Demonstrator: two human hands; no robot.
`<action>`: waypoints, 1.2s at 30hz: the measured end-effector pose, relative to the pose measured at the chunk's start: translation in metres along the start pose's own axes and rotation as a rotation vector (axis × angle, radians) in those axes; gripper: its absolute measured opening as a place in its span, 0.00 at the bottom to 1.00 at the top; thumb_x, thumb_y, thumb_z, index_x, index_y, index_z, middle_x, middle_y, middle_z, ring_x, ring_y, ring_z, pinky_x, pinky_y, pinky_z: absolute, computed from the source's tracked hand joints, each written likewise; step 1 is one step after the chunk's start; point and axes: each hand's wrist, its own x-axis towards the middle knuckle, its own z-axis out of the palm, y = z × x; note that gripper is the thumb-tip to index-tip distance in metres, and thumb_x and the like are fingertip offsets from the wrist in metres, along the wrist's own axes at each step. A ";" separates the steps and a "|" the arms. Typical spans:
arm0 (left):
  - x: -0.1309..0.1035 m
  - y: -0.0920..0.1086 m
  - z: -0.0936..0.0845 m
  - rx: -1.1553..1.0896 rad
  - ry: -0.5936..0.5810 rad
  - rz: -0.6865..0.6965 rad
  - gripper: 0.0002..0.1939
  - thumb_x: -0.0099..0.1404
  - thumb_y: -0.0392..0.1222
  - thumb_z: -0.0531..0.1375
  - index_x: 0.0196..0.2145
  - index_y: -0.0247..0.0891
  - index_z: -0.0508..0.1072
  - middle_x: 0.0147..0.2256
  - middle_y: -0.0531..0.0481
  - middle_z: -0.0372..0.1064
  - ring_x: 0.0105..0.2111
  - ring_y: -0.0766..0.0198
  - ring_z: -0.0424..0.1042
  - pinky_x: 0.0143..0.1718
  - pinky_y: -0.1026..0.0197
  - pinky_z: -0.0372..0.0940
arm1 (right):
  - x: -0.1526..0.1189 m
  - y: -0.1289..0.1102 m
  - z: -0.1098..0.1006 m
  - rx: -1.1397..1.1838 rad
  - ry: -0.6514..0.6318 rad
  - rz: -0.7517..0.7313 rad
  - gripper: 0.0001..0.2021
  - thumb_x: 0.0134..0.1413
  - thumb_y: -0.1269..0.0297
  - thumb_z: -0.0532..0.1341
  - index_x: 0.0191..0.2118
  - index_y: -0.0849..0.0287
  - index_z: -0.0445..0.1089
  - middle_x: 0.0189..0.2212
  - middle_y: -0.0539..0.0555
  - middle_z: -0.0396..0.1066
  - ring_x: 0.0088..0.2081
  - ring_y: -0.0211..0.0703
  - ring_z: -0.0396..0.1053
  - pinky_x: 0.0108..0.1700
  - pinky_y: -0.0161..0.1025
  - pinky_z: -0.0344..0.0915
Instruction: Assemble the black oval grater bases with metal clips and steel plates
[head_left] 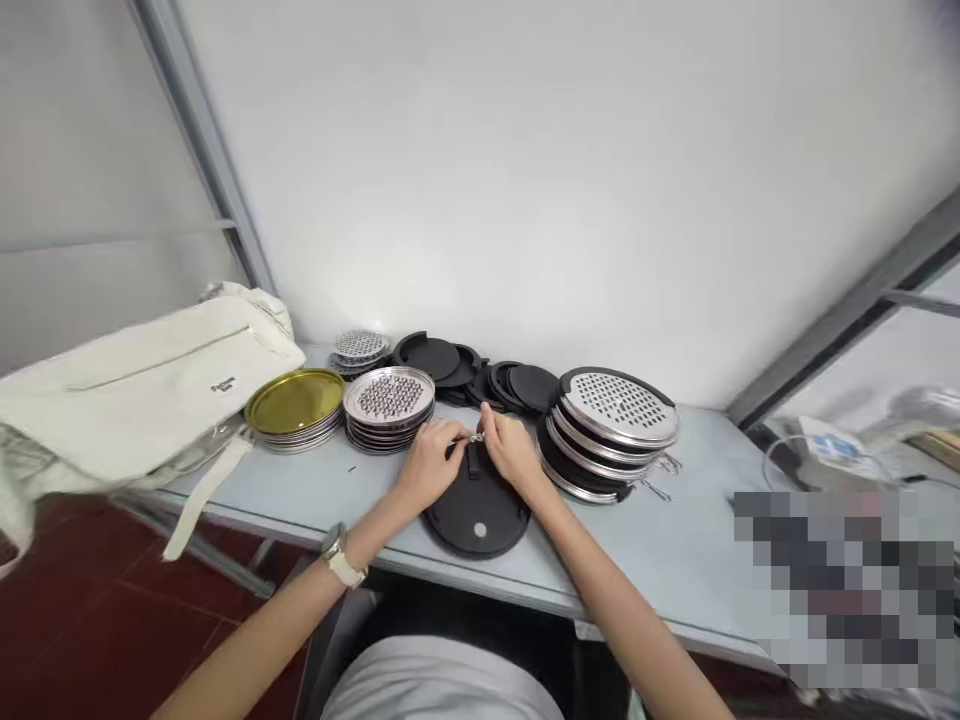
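Hands meet over the far part of a round black disc (480,505), which lies on the pale tabletop (705,530) close to its near edge. Fingertips of the left hand (433,462) and right hand (511,447) pinch a small silvery metal piece (477,438) between them, but its shape is too fine and too covered by fingers to make out. Both hands also hide the disc's far rim; a raised dark strip (473,462) and a pale round spot (480,530) show on its face.

Just right stands a stack of perforated grater plates and black rings (619,405), wire loops (667,464) jutting from its side; the right hand and forearm cover part of its lower left. Left of the hands sit a stack of round grater plates (390,397) and a gold-coloured round plate (296,402) atop silvery ones. Black rings and discs (431,357) overlap behind, partly concealed. A white bag (172,365), cut off at the left, bears lettering too small to read. Pixelation masks the lower right.
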 end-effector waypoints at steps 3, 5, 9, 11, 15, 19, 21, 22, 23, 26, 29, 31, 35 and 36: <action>-0.001 0.001 0.001 0.022 -0.008 0.025 0.06 0.62 0.29 0.55 0.33 0.38 0.68 0.35 0.51 0.69 0.39 0.60 0.68 0.44 0.57 0.59 | 0.000 -0.001 0.000 -0.021 0.010 0.009 0.29 0.68 0.55 0.37 0.29 0.59 0.70 0.26 0.58 0.74 0.31 0.45 0.73 0.32 0.35 0.55; -0.001 0.002 0.002 0.032 -0.016 0.037 0.06 0.62 0.28 0.55 0.33 0.38 0.68 0.34 0.51 0.69 0.38 0.60 0.68 0.43 0.57 0.59 | 0.000 -0.002 -0.001 0.001 0.014 0.031 0.29 0.68 0.54 0.37 0.28 0.59 0.69 0.25 0.57 0.74 0.30 0.45 0.73 0.32 0.35 0.56; -0.001 0.002 0.001 0.031 -0.028 0.042 0.07 0.62 0.28 0.54 0.32 0.38 0.68 0.33 0.51 0.69 0.37 0.61 0.68 0.42 0.57 0.59 | 0.000 -0.007 -0.005 0.175 0.001 0.064 0.27 0.67 0.52 0.38 0.29 0.58 0.67 0.24 0.55 0.73 0.30 0.43 0.72 0.34 0.34 0.58; -0.001 0.002 0.001 0.025 -0.031 0.039 0.07 0.63 0.29 0.54 0.33 0.38 0.68 0.33 0.51 0.69 0.38 0.61 0.68 0.42 0.57 0.59 | 0.000 -0.009 -0.006 0.304 -0.019 0.037 0.25 0.67 0.51 0.38 0.33 0.58 0.67 0.26 0.53 0.73 0.31 0.42 0.72 0.36 0.33 0.59; -0.001 0.001 0.001 0.020 -0.012 0.026 0.05 0.64 0.31 0.55 0.38 0.38 0.67 0.36 0.51 0.70 0.39 0.59 0.69 0.43 0.55 0.58 | -0.001 -0.012 -0.005 0.460 -0.078 -0.026 0.23 0.67 0.51 0.38 0.39 0.56 0.66 0.30 0.52 0.73 0.34 0.40 0.71 0.38 0.33 0.61; -0.001 0.001 0.000 0.014 -0.006 0.039 0.04 0.65 0.32 0.55 0.37 0.38 0.67 0.37 0.51 0.71 0.39 0.58 0.69 0.44 0.54 0.58 | 0.000 -0.009 -0.001 0.473 -0.083 -0.045 0.25 0.67 0.51 0.38 0.36 0.57 0.67 0.27 0.51 0.72 0.31 0.40 0.70 0.36 0.34 0.61; -0.001 0.001 0.000 -0.022 -0.007 0.048 0.04 0.65 0.32 0.54 0.36 0.38 0.67 0.36 0.51 0.71 0.38 0.59 0.69 0.44 0.55 0.59 | 0.000 -0.007 0.000 0.458 -0.069 -0.044 0.25 0.67 0.52 0.38 0.35 0.57 0.67 0.24 0.51 0.70 0.29 0.40 0.69 0.35 0.34 0.61; -0.001 0.001 0.000 -0.048 -0.009 0.052 0.04 0.66 0.32 0.54 0.36 0.38 0.67 0.36 0.51 0.70 0.38 0.60 0.69 0.43 0.56 0.59 | 0.001 -0.007 0.000 0.449 -0.064 -0.046 0.25 0.67 0.52 0.38 0.35 0.57 0.67 0.24 0.50 0.70 0.28 0.40 0.69 0.35 0.34 0.60; -0.001 0.001 0.000 -0.077 -0.012 0.055 0.05 0.66 0.32 0.53 0.36 0.38 0.67 0.36 0.50 0.70 0.38 0.61 0.69 0.43 0.57 0.60 | 0.001 -0.007 0.001 0.441 -0.058 -0.048 0.24 0.67 0.52 0.38 0.35 0.57 0.67 0.23 0.50 0.70 0.28 0.40 0.68 0.35 0.34 0.60; -0.001 0.001 -0.001 -0.147 -0.020 0.059 0.07 0.66 0.31 0.52 0.36 0.38 0.69 0.36 0.50 0.68 0.37 0.62 0.68 0.41 0.60 0.62 | 0.001 -0.007 0.000 0.444 -0.051 -0.056 0.24 0.67 0.51 0.39 0.35 0.57 0.67 0.24 0.50 0.70 0.29 0.40 0.69 0.35 0.34 0.60; -0.002 0.001 0.000 -0.179 -0.019 0.061 0.09 0.65 0.30 0.52 0.36 0.38 0.69 0.36 0.50 0.68 0.37 0.63 0.69 0.41 0.61 0.63 | 0.001 -0.007 0.000 0.444 -0.046 -0.058 0.25 0.67 0.51 0.39 0.35 0.57 0.68 0.23 0.50 0.69 0.29 0.40 0.69 0.35 0.34 0.60; -0.002 0.000 0.000 -0.185 -0.014 0.060 0.10 0.65 0.29 0.52 0.37 0.38 0.70 0.37 0.50 0.68 0.38 0.63 0.69 0.42 0.60 0.63 | 0.002 -0.007 -0.001 0.430 -0.031 -0.049 0.25 0.67 0.51 0.38 0.34 0.57 0.68 0.22 0.50 0.68 0.27 0.40 0.68 0.34 0.34 0.60; -0.002 0.000 0.002 -0.170 -0.008 0.049 0.10 0.64 0.29 0.52 0.37 0.38 0.70 0.37 0.50 0.69 0.37 0.63 0.69 0.41 0.60 0.64 | 0.004 -0.005 -0.004 0.395 -0.010 -0.025 0.27 0.67 0.50 0.38 0.29 0.57 0.68 0.18 0.48 0.64 0.24 0.40 0.67 0.32 0.33 0.58; -0.002 0.000 0.002 -0.164 -0.006 0.047 0.10 0.65 0.29 0.52 0.37 0.39 0.70 0.37 0.49 0.69 0.37 0.63 0.69 0.41 0.60 0.64 | 0.004 -0.005 -0.005 0.384 -0.018 -0.025 0.27 0.67 0.51 0.38 0.28 0.57 0.68 0.17 0.48 0.64 0.24 0.40 0.67 0.31 0.33 0.58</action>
